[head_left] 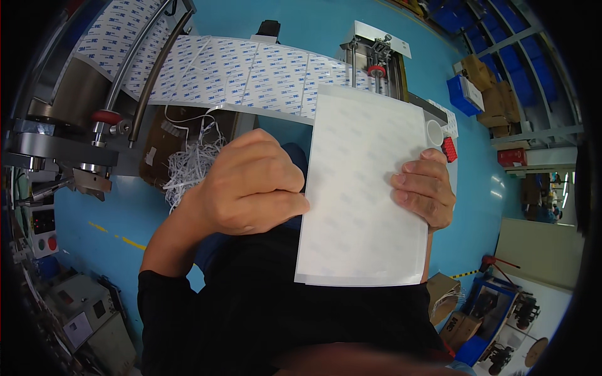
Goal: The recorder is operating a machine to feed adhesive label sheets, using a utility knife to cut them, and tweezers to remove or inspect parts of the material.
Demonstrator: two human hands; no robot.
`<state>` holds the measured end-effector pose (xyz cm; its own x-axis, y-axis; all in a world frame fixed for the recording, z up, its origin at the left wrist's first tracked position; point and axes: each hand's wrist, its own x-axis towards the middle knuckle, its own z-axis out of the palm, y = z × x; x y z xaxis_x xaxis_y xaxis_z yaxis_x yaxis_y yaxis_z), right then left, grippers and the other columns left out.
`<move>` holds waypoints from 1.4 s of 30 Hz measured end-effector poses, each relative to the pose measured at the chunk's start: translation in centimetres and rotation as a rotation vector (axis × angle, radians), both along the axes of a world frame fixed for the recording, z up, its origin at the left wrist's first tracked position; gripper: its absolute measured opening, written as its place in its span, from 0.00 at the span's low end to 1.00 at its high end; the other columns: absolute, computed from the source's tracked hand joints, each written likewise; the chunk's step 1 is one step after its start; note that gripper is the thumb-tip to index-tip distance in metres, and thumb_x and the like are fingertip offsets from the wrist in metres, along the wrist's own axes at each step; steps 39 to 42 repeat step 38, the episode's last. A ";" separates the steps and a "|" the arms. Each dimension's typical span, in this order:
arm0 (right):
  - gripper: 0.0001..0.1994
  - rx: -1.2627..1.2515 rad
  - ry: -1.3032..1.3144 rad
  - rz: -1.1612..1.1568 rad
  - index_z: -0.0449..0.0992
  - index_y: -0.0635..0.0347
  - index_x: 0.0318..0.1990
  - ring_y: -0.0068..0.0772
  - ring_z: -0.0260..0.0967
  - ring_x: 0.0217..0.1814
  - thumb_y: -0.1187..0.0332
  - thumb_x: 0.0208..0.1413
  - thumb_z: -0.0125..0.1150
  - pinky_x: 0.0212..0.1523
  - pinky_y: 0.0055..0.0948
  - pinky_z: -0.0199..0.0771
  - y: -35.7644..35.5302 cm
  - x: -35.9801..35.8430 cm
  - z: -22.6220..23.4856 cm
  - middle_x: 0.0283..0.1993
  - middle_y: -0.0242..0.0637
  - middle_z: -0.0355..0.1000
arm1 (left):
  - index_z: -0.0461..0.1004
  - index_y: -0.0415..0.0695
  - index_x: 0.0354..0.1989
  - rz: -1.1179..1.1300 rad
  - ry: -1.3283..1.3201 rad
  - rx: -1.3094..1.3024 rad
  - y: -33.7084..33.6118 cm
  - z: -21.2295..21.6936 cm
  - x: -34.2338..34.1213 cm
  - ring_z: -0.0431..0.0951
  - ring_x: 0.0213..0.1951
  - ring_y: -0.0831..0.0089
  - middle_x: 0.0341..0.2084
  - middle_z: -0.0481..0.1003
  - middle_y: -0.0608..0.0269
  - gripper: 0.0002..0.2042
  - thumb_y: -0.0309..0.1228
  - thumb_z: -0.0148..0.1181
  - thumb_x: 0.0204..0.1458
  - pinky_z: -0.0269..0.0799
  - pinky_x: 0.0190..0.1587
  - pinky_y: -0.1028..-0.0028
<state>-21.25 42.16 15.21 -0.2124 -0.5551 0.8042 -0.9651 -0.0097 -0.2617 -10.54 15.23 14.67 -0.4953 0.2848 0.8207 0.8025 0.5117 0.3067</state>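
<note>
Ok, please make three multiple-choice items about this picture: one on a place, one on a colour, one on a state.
1. Where is the pile of shredded white paper strips?
A. Right of the right hand
B. Left of the left hand, under the machine's printed web
C. On the white sheet

2. What colour is the floor?
A. Blue
B. Grey
C. Green

3. How is the white sheet held?
A. Lying on the floor
B. By one hand only
C. By both hands, at its side edges

Answers: 1 B, the strips lie beside the left hand, below the printed web. 2 A, the bare floor shows blue. 3 C, the left hand grips the left edge, the right hand the right.
</note>
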 end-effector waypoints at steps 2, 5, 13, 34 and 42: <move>0.04 0.004 0.003 -0.007 0.78 0.52 0.27 0.31 0.74 0.39 0.70 0.42 0.68 0.49 0.37 0.68 0.0 0.0 0.0 0.33 0.29 0.79 | 0.78 0.47 0.24 -0.023 -0.016 -0.006 -0.1 0.0 0.0 0.71 0.25 0.71 0.24 0.69 0.69 0.12 0.21 0.70 0.27 0.66 0.28 0.71; 0.04 -0.006 0.035 0.009 0.78 0.52 0.27 0.31 0.74 0.39 0.70 0.42 0.68 0.49 0.38 0.69 0.0 -0.1 -0.1 0.33 0.29 0.79 | 0.78 0.47 0.23 -0.068 -0.030 0.010 -0.2 -0.1 -0.1 0.71 0.24 0.71 0.24 0.70 0.69 0.12 0.21 0.70 0.27 0.66 0.28 0.71; 0.07 -0.079 -0.001 -0.055 0.75 0.54 0.24 0.34 0.74 0.38 0.72 0.40 0.70 0.49 0.41 0.69 0.4 -0.2 0.0 0.31 0.32 0.78 | 0.78 0.48 0.21 0.027 -0.168 0.065 -2.7 0.2 1.4 0.70 0.20 0.75 0.17 0.69 0.71 0.09 0.31 0.74 0.34 0.61 0.24 0.73; 0.06 0.034 0.014 0.057 0.75 0.54 0.28 0.35 0.73 0.40 0.73 0.44 0.67 0.52 0.42 0.67 -0.5 -0.1 0.0 0.34 0.33 0.77 | 0.80 0.44 0.29 0.170 0.017 -0.097 -0.5 0.7 1.0 0.71 0.24 0.74 0.23 0.71 0.68 0.09 0.25 0.63 0.35 0.63 0.28 0.76; 0.08 0.076 0.002 0.061 0.73 0.55 0.32 0.38 0.72 0.42 0.75 0.45 0.66 0.55 0.48 0.65 0.2 0.1 0.0 0.37 0.36 0.76 | 0.79 0.44 0.27 0.178 0.043 -0.081 -0.8 0.2 0.9 0.72 0.24 0.72 0.23 0.71 0.67 0.09 0.26 0.63 0.32 0.64 0.28 0.75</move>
